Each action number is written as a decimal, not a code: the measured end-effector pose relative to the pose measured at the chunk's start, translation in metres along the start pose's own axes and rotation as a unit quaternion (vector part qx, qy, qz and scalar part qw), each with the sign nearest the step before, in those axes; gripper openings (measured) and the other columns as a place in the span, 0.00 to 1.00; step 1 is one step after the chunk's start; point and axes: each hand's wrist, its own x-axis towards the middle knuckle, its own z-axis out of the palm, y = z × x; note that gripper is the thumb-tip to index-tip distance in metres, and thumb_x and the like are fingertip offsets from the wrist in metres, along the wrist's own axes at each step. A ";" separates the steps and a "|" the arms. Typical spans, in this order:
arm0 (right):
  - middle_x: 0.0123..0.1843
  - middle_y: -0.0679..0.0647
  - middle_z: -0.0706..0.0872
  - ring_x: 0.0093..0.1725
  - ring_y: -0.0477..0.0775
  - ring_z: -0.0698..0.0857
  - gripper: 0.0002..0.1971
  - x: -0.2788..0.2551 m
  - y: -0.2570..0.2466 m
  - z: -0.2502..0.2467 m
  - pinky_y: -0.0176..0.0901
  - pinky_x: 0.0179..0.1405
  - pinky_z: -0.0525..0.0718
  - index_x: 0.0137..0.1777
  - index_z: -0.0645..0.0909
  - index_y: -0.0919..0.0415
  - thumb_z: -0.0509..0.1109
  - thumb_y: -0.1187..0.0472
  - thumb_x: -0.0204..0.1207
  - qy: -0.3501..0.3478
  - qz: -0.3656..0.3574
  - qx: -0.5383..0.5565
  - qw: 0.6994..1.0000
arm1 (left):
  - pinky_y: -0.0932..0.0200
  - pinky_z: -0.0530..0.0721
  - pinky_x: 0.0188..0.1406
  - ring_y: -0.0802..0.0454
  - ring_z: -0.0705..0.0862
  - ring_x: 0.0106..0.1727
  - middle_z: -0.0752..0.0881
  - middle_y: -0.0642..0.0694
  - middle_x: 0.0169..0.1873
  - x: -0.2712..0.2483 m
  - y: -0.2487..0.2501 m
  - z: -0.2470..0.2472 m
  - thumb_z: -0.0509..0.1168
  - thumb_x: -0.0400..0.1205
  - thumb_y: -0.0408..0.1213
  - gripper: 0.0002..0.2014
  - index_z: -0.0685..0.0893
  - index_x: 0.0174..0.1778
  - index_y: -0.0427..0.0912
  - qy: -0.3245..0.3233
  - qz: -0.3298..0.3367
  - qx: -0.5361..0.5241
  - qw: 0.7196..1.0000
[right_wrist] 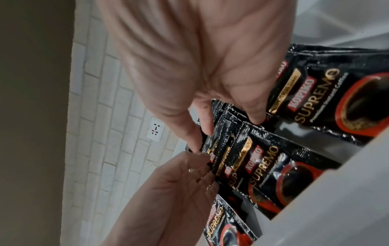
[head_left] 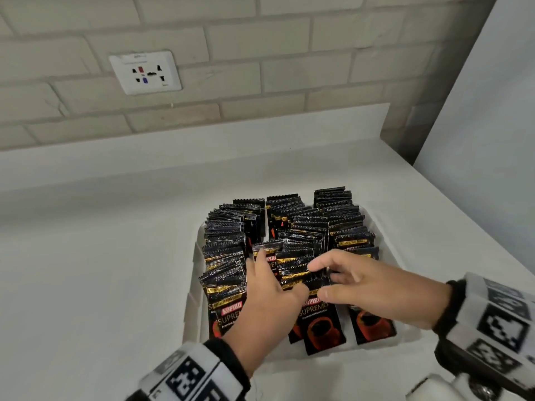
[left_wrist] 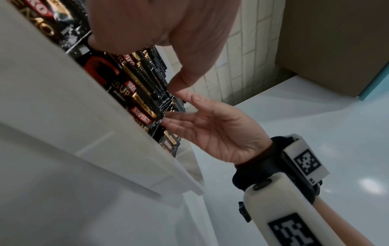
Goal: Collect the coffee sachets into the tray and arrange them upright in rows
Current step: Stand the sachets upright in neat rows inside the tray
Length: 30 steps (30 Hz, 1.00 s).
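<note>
White tray [head_left: 193,308] packed with black sachets [head_left: 322,328], 3 rows; left hand [head_left: 267,296], right hand [head_left: 373,287] fingers straight, touching middle row.

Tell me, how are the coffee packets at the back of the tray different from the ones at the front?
The back sachets stand upright, so only their jagged top edges show; the front sachets lean back, showing the red cup picture. The back sachets go untouched; the left hand and right hand are at the front sachets. Both kinds are black and sit in the white tray.

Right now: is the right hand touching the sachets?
Touching. Right wrist view shows the right hand with fingertips on the sachets.
</note>
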 end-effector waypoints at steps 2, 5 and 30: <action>0.64 0.52 0.80 0.64 0.48 0.79 0.15 0.002 -0.002 0.001 0.26 0.50 0.81 0.61 0.72 0.44 0.67 0.59 0.78 0.013 0.007 0.025 1.000 | 0.43 0.64 0.78 0.46 0.57 0.81 0.56 0.46 0.79 0.003 0.000 0.003 0.66 0.76 0.36 0.46 0.41 0.82 0.52 0.007 0.004 -0.030 1.000; 0.61 0.48 0.79 0.57 0.41 0.80 0.11 0.009 -0.004 0.002 0.26 0.52 0.80 0.60 0.73 0.46 0.65 0.54 0.79 0.031 0.012 0.079 0.996 | 0.47 0.73 0.71 0.47 0.73 0.70 0.70 0.46 0.68 0.004 0.004 0.007 0.66 0.74 0.40 0.43 0.46 0.80 0.54 0.030 0.003 -0.051 0.998; 0.79 0.48 0.61 0.79 0.44 0.54 0.33 0.014 -0.024 0.003 0.59 0.80 0.54 0.56 0.76 0.51 0.60 0.31 0.55 0.066 -0.046 0.321 0.943 | 0.47 0.68 0.73 0.41 0.69 0.77 0.70 0.40 0.76 0.039 -0.013 -0.057 0.49 0.88 0.38 0.22 0.63 0.78 0.34 0.055 0.089 -0.117 0.988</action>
